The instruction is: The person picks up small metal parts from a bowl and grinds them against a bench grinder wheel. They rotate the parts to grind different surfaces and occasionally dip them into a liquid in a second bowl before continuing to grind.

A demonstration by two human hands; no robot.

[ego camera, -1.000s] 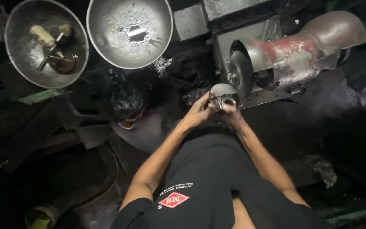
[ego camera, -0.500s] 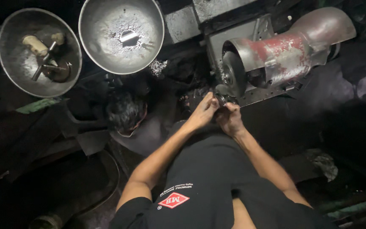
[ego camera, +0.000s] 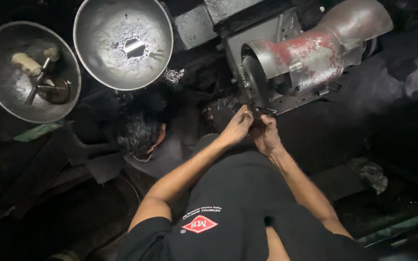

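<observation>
A small dark workpiece (ego camera: pixel 257 114) is being pinched between the left hand (ego camera: pixel 238 126) and the right hand (ego camera: pixel 267 137), fingers pressed together around it, right against the lower edge of the grinding wheel (ego camera: pixel 253 84). Left of the wheel, a large metal bowl (ego camera: pixel 122 43) is being lit from above; farther left, a second bowl (ego camera: pixel 27 72) holding tools is seen.

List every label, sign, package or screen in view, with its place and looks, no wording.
Printed logo: on the person's black shirt, bottom centre; a red diamond with white edging and small white lettering above it.
No packages, signs or screens show elsewhere.
</observation>
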